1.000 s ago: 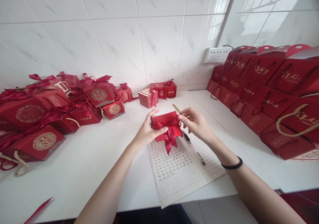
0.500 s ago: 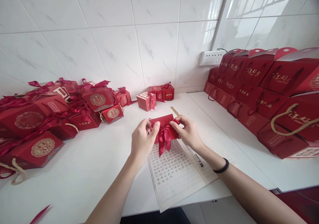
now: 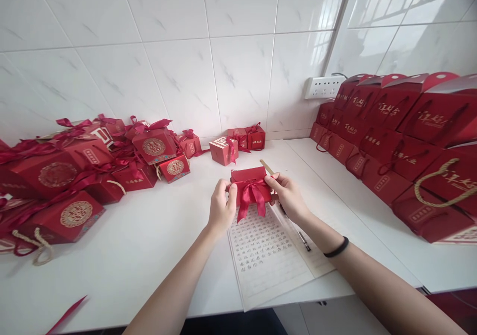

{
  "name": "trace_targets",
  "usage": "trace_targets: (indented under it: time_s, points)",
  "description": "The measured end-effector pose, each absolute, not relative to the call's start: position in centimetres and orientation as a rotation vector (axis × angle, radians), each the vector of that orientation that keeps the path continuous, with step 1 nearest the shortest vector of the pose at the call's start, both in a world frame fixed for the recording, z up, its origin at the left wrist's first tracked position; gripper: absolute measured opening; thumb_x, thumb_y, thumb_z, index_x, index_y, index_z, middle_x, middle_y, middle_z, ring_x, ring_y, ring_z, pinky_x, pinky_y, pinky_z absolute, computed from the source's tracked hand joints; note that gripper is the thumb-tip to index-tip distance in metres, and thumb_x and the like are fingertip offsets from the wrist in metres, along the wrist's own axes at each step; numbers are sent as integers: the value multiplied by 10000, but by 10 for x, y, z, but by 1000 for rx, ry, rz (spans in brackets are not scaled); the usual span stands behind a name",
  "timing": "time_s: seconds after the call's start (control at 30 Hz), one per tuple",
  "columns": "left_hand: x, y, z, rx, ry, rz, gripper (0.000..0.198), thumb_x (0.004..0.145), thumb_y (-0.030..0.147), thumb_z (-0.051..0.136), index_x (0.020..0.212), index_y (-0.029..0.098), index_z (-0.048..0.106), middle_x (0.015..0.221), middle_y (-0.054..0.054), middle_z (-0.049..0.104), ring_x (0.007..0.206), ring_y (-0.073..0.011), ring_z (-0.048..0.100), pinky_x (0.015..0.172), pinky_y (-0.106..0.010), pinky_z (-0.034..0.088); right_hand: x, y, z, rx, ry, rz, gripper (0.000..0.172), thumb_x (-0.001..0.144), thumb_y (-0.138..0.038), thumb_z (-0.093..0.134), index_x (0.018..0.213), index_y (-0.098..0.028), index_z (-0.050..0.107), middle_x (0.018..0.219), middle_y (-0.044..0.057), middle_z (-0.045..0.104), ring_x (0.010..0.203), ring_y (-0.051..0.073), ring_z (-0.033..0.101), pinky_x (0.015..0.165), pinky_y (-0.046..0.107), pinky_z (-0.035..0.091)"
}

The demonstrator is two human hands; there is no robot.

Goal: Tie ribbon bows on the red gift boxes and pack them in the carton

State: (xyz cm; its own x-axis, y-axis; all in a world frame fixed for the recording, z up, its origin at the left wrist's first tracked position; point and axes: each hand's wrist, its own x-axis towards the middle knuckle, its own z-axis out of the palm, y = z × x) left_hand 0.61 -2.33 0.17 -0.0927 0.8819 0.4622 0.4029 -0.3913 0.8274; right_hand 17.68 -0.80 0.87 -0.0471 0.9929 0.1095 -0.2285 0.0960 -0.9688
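Note:
Between my two hands is a small red gift box (image 3: 246,175), held above a handwritten notebook (image 3: 268,260). A dark red ribbon bow (image 3: 251,196) sits on its front, with two tails hanging down. My left hand (image 3: 222,203) is closed on the box's left side, thumb in front. At the right side, my right hand (image 3: 285,193) pinches the box near its upper corner and the end of the bow's loop; whether it grips the ribbon too I cannot tell. A pen (image 3: 303,240) lies on the notebook under my right forearm.
Many ribboned red boxes (image 3: 70,215) are heaped at the left. Several small ones (image 3: 223,151) stand by the tiled wall. Stacked red boxes (image 3: 391,141) line the right side, below a power strip (image 3: 324,87). A ruler-like strip (image 3: 265,166) lies behind my hands. A ribbon piece (image 3: 69,312) lies front left.
The bow's loops and tails are now spread wider and flatter across the box. My right hand has moved from the bow to the box's right edge. The view has shifted slightly left.

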Motion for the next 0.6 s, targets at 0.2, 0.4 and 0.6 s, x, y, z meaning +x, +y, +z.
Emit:
trace_targets:
  time_s: [0.2,0.4,0.6]
  points:
    - [8,-20,-2,1753,1400,1509,232,886,319,424,695,225,333,679,15,421,632,-143,417,642,-271,363,179,-5,6,-872,-1034,1412,487,591,-521,794,673,-187,449,592,-51,516,436,62,455,347,173,345]
    - [10,-19,-2,1763,1403,1519,214,888,272,413,700,231,319,676,12,420,619,-148,412,630,-278,362,179,-2,3,-821,-980,1473,457,588,-480,799,631,-181,455,590,-43,492,454,57,415,364,177,313]
    - [9,-17,-3,1757,1427,1500,214,906,286,366,706,227,317,643,26,383,580,-132,382,593,-263,353,179,-2,6,-867,-1017,1451,448,609,-487,769,623,-184,439,575,-48,446,417,53,383,338,182,301]
